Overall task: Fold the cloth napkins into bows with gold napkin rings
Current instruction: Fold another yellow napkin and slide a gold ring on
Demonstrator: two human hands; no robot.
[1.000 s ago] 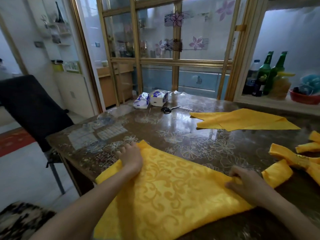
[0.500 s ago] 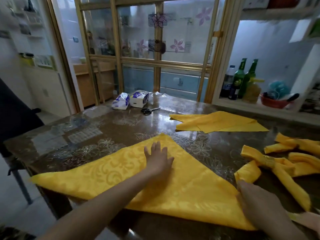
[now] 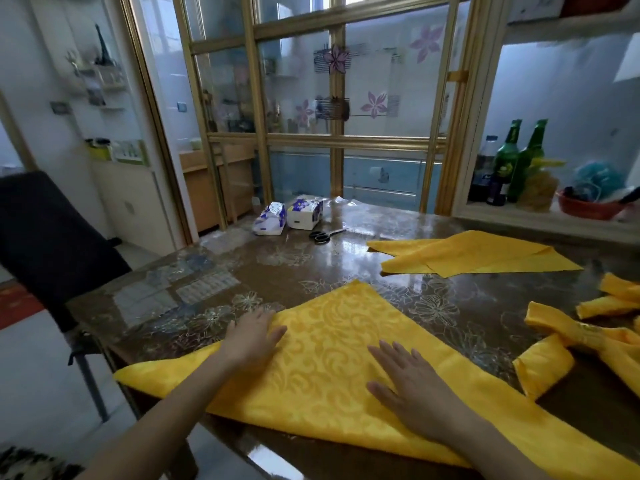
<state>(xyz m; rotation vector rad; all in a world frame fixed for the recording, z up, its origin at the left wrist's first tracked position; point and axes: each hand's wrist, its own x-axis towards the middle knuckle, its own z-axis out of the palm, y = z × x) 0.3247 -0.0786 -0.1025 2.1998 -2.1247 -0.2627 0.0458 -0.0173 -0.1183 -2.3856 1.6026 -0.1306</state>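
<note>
Finished bows point(image 3: 585, 341) lay at right — both hands, left hand point(image 3: 254, 336) and right hand point(image 3: 414, 389), pressed flat, grip open, on a triangle-folded napkin point(image 3: 329, 344); ringing remained.

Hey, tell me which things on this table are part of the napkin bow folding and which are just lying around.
Part of the job:
triangle-folded yellow napkin, under the left hand and right hand
flat yellow napkins waiting
finished napkin bows at the right edge

Just lying about:
scissors
two tissue packs
green bottles and red bowl on the shelf
</note>
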